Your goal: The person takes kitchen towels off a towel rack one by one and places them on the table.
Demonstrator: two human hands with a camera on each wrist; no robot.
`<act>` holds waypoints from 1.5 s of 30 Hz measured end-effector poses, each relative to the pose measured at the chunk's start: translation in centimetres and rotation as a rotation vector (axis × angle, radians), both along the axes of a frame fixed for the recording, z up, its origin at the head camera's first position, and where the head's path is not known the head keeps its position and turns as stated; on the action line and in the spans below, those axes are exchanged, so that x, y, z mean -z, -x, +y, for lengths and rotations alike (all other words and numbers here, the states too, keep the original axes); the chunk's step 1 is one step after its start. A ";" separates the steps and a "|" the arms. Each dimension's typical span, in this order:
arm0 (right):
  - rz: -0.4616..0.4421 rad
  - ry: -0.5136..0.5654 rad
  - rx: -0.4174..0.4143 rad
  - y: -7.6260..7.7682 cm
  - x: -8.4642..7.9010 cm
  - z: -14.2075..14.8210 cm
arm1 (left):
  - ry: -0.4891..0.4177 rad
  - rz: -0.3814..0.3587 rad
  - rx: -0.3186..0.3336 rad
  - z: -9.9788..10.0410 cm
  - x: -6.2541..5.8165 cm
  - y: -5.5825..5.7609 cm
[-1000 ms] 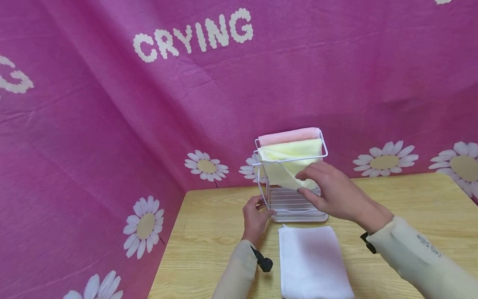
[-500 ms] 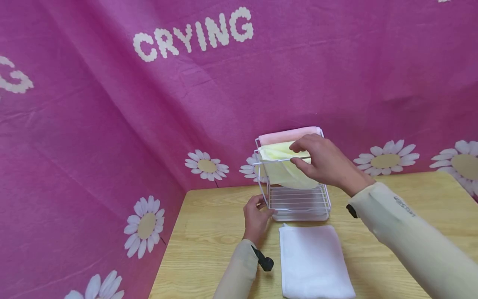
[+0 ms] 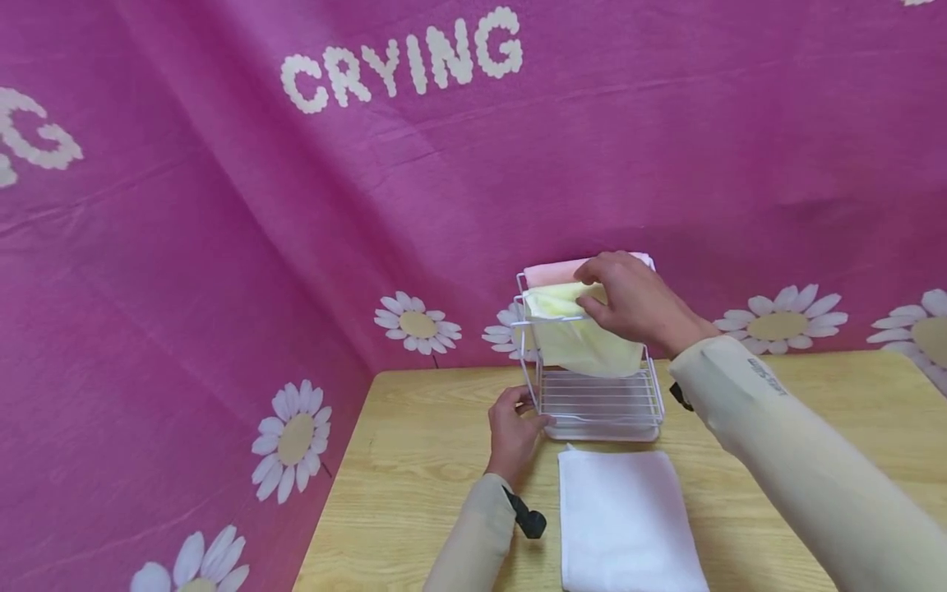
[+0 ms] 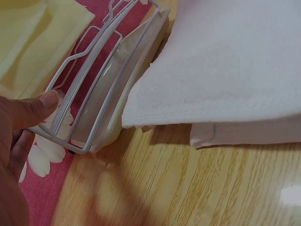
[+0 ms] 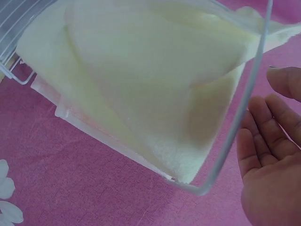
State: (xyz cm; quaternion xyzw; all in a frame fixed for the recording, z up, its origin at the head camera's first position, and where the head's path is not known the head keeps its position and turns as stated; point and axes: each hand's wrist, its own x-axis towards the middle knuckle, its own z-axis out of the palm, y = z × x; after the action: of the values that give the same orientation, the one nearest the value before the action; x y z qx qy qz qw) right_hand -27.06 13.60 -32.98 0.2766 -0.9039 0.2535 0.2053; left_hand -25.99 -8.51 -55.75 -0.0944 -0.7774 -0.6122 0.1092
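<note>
Yellow towel (image 3: 588, 349) on the wire rack (image 3: 601, 396) prob. needs gentle squaring: smooth its fold lightly w/ R hand (image 3: 629, 296), no tugging, while L hand (image 3: 514, 432), pinching rack's lower frame, steadies it. R fingers are parted, gripping nothing; towel's top right part lies behind thumb & index, contact unclear.

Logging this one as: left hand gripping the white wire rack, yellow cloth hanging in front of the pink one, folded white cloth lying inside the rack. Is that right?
One slip: the folded white cloth lies on the table in front of the wire rack, not inside it, as the head view shows. The rest stands.
</note>
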 end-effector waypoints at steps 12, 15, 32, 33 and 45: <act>-0.068 -0.078 0.075 1.5 0.2 0.0 | 0.028 0.033 -0.008 0.0 0.0 0.1; -0.094 -0.090 0.081 1.9 0.3 0.1 | 0.038 0.036 -0.013 0.0 -0.1 0.0; -0.103 -0.166 0.096 2.3 0.2 0.3 | 0.038 0.020 -0.010 -0.1 0.2 0.3; -0.101 -0.171 0.095 2.3 0.1 0.4 | 0.037 0.023 -0.010 -0.1 0.2 0.3; -0.125 -0.112 0.136 2.1 -0.6 0.4 | 0.055 0.011 -0.016 -0.1 0.0 0.2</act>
State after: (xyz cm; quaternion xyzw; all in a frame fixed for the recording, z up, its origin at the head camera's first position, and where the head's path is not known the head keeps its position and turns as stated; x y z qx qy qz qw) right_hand -29.21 14.02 -32.34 0.2092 -0.9444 0.2047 0.1496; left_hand -26.15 -8.56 -55.71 -0.0945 -0.7941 -0.5892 0.1154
